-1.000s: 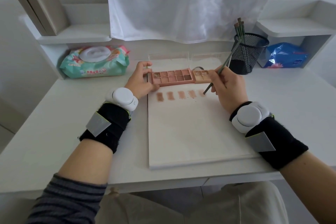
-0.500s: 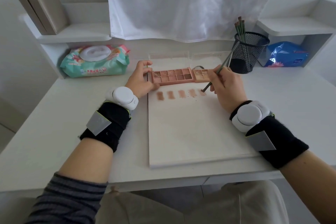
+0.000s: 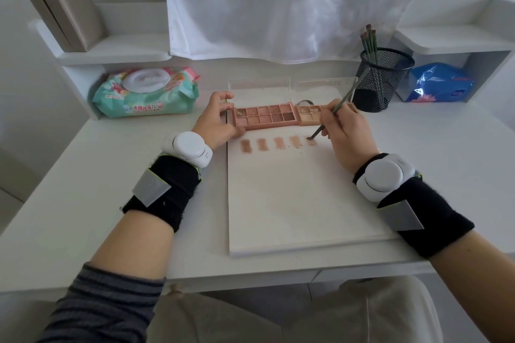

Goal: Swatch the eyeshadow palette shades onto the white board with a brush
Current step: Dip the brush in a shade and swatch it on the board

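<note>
Head view shows the brush [image 3: 340, 104], a thin green-handled stick, pinched low on its shaft by the right hand [image 3: 347, 133], thumb and fingers curled round it like a pen, with the dark tip touching the white board [image 3: 292, 203] at the fifth and faintest swatch [image 3: 311, 143]. It looks light and stiff with a soft tip, so a grip close to the bristles should give the most control, and gentle pressure ought to be enough; pressing hard would likely splay the hairs and scatter powder, and a few dark specks already lie by the swatches. Four fuller swatches [image 3: 269, 144] run toward 9 o'clock from the tip. Just beyond them, toward 12 o'clock, the eyeshadow palette [image 3: 264, 116] lies open across the board's far end with its clear lid up; its pressed pans are probably crumbly, and the case seems light enough to slide. The left hand [image 3: 216, 121] steadies it, fingers curled on its left end with the thumb along the near edge. Farther out on the desk [image 3: 83, 189], a mesh cup [image 3: 384, 78] of spare brushes stands at 1 o'clock and a wipes pack [image 3: 146, 95] at 10 o'clock.
</note>
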